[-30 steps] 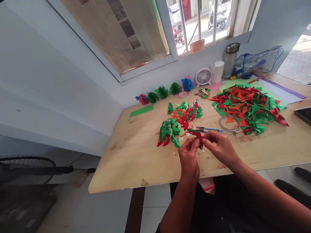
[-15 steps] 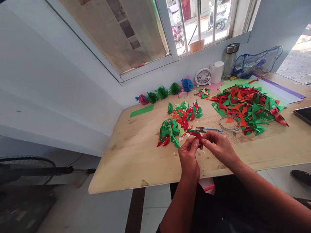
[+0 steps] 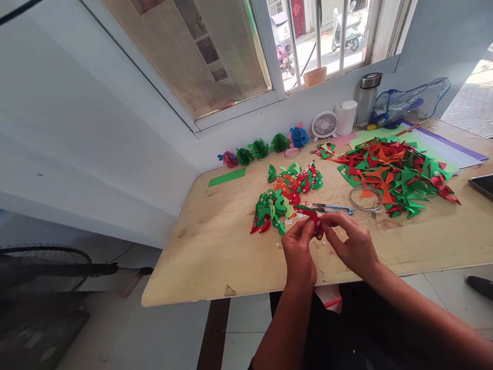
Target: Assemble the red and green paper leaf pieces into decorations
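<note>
My left hand (image 3: 299, 249) pinches a curved red-and-green paper cutout (image 3: 313, 216) between thumb and fingers, just above the table's front part. On the cutout's right edge, the thumb and forefinger of my right hand (image 3: 351, 239) are bent close together around it; their exact contact is partly hidden. Just beyond the hands lie blue-handled thread snips (image 3: 333, 208). To the left is a pile of curved green and red paper cutouts (image 3: 269, 208), several with small white squares on them. Behind it, more orange, red and green cutouts (image 3: 296, 180) are heaped.
A big heap of red and green paper scraps (image 3: 396, 174) fills the right side, beside a roll of tape (image 3: 365, 198). Along the wall stand paper ornaments (image 3: 259, 149), a small fan (image 3: 324, 125) and a glass bottle (image 3: 366, 103). A phone (image 3: 483, 185) lies at the right edge.
My right hand has shifted slightly, its thumb and forefinger a little more apart at the cutout's edge. My left hand keeps its pinch. The whole view has tilted a little.
</note>
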Action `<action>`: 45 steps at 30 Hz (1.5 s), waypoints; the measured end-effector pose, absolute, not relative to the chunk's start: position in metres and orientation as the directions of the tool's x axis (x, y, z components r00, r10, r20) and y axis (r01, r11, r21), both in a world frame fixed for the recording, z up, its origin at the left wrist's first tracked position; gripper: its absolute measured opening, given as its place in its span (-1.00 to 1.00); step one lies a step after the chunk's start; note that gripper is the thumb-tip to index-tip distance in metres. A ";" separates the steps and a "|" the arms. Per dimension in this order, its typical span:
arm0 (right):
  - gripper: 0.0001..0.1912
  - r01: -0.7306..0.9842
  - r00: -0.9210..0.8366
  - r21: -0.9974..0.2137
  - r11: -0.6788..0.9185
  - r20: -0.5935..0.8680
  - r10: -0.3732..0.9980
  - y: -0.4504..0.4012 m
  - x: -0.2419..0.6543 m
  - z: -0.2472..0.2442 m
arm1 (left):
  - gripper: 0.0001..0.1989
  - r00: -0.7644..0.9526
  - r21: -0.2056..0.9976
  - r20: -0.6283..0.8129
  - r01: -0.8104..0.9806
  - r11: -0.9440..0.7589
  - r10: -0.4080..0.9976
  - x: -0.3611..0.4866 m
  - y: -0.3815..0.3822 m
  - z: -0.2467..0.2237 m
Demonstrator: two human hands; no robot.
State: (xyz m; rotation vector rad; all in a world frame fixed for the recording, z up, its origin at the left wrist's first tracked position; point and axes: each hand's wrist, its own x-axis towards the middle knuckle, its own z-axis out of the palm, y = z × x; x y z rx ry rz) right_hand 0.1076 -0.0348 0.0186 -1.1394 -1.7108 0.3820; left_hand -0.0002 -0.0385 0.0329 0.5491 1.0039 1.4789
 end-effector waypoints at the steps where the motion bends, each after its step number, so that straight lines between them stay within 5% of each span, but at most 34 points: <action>1: -0.87 0.540 -0.067 -0.655 0.528 0.592 0.803 -0.035 0.108 0.018 | -0.85 -0.183 0.830 -0.221 -0.551 0.086 0.958 0.000 -0.039 0.033; 9: -0.87 0.637 -0.086 -0.559 0.532 0.634 0.769 -0.038 0.106 0.019 | -0.83 -0.193 0.821 -0.272 -0.557 0.123 0.943 0.000 -0.039 0.040; 27: -0.91 0.508 -0.032 -0.752 0.420 0.471 0.882 -0.039 0.108 0.023 | -0.82 -0.227 0.889 -0.149 -0.457 0.029 0.962 -0.001 -0.042 0.036; 37: -0.82 0.176 -0.028 -0.968 0.178 0.176 0.984 -0.036 0.103 0.030 | -0.81 -0.247 0.920 -0.050 -0.388 -0.051 0.968 0.000 -0.044 0.034; 45: -0.75 -0.055 -0.022 -0.998 0.034 0.035 0.999 -0.035 0.100 0.035 | -0.85 -0.297 0.967 0.067 -0.217 -0.136 0.952 -0.001 -0.047 0.030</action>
